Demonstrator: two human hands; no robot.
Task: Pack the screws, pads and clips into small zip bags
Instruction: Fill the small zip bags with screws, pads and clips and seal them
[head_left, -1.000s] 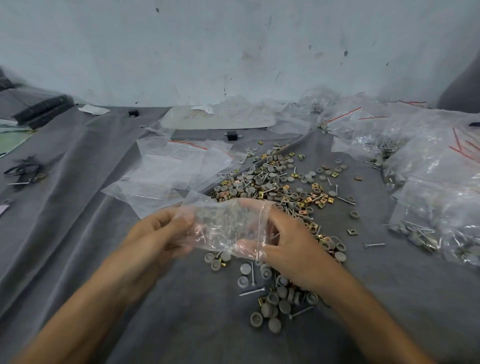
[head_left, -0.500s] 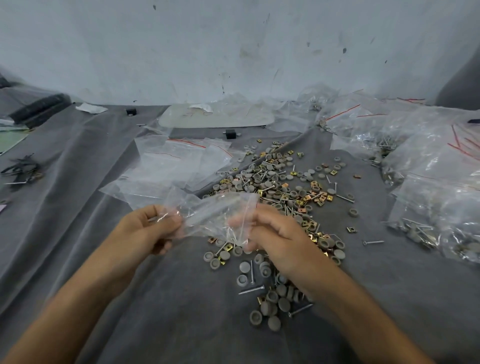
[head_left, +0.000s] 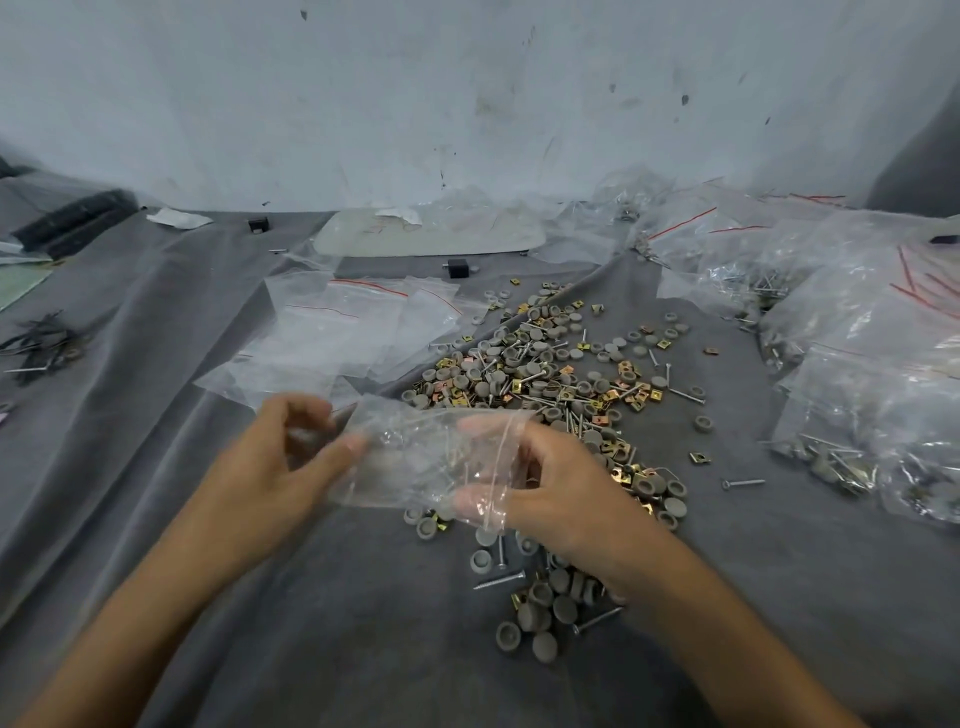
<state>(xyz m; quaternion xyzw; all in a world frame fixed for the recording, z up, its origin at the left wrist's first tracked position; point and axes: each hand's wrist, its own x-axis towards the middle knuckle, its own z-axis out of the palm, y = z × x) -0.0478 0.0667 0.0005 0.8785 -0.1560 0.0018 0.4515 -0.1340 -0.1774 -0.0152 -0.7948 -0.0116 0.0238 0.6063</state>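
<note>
A grey cloth (head_left: 363, 649) covers the bench below a scuffed pale wall (head_left: 467, 104). Above it I hold one small zip bag (head_left: 415, 457) level between my two hands. My left hand (head_left: 280, 462) pinches its left end with curled fingers. My right hand (head_left: 566, 493) grips the right end, and its fingertips (head_left: 480, 427) show through the plastic. A few thin screws lie inside the bag, too tangled to count. I cannot tell whether the zip is pressed shut.

I judge this bag to be mid-pack. The next move calls for checking that its share of pads and clips is in, then running the seal closed from end to end without spilling.

The count:
- **In hand:** one bag.
- **Empty bags (head_left: 337, 332):** at least three overlap just beyond my left hand.
- **Filled bags (head_left: 857, 374):** they are heaped at the right, too overlapped to number.
- **Loose heap:** grey pads (head_left: 535, 618) run to several dozen, brass clips (head_left: 644, 397) to dozens, and screws (head_left: 743, 483) to a couple of dozen at least.
- **Small black blocks (head_left: 457, 268):** two sit near the wall.
</note>
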